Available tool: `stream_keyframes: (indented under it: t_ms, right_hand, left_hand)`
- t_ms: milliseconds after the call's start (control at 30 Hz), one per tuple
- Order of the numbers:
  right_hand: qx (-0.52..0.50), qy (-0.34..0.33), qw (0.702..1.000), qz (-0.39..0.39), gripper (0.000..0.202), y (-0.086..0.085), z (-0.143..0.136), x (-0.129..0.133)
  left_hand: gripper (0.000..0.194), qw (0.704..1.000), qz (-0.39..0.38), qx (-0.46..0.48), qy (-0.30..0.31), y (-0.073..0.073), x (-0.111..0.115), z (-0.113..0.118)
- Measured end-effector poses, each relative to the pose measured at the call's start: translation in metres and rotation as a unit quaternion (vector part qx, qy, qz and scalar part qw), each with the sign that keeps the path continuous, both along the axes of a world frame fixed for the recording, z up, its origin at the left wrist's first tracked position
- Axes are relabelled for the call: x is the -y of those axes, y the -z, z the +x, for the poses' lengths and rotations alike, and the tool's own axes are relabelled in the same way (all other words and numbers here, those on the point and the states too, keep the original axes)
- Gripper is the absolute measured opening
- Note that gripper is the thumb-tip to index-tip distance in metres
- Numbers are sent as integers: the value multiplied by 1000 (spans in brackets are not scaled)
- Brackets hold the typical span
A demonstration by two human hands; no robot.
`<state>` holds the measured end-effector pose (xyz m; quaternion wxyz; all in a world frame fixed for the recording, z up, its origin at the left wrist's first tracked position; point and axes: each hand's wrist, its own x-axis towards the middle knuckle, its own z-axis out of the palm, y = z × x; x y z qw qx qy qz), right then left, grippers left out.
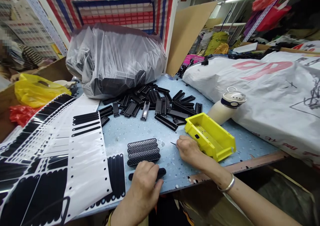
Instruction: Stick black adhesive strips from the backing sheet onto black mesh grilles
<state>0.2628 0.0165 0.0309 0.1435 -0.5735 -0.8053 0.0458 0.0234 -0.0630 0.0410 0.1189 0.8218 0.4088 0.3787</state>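
Note:
My left hand (146, 182) is closed over a flat black strip (161, 173) with rounded ends, near the table's front edge. Just beyond it, several black patterned strips (143, 151) lie side by side. My right hand (187, 147) is closed around a thin dark pointed tool (173, 143), its tip toward the left. Beside that hand sits a yellow bin (212, 137) holding a few tiny shiny pieces. A loose pile of black plastic parts (160, 106) spreads across the middle of the table.
White sheets with black adhesive strips (86, 159) cover the left side. A bulky clear bag (117, 59) stands behind the pile. At the right are a cream bottle (222, 109) and a large white sack (262, 86). A person's striped sleeve (32, 56) shows far left.

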Motion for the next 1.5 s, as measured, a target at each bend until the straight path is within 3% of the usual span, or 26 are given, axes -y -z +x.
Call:
stream_keyframes:
  t_ms: [100, 267, 400, 700, 833, 1000, 1500]
  right_hand:
    - [-38, -11, 999, -8, 28, -5, -4, 23]
    - [-221, -48, 972, -58, 20, -19, -21, 76]
    - [-248, -70, 964, -71, 24, -28, -36, 96]
    - [-180, -101, 978, 36, 24, -28, -46, 102]
    - [-202, -101, 974, 22, 24, -22, -47, 100]
    - [-189, -108, 976, 1, 24, -16, -50, 99]
    - [-179, -103, 978, 19, 27, -20, -54, 97]
  left_hand:
    - [10, 999, 5, -52, -11, 8, -3, 4]
    - [10, 995, 5, -96, -29, 13, -1, 3]
    - [10, 995, -9, -89, -34, 14, 2, 3]
    - [8, 996, -34, -75, -32, 14, 2, 3]
    - [14, 996, -38, -71, -26, 13, 3, 3]
    - [8, 995, -53, -79, -30, 12, 3, 3]
    - [10, 995, -61, -71, -32, 10, 3, 4]
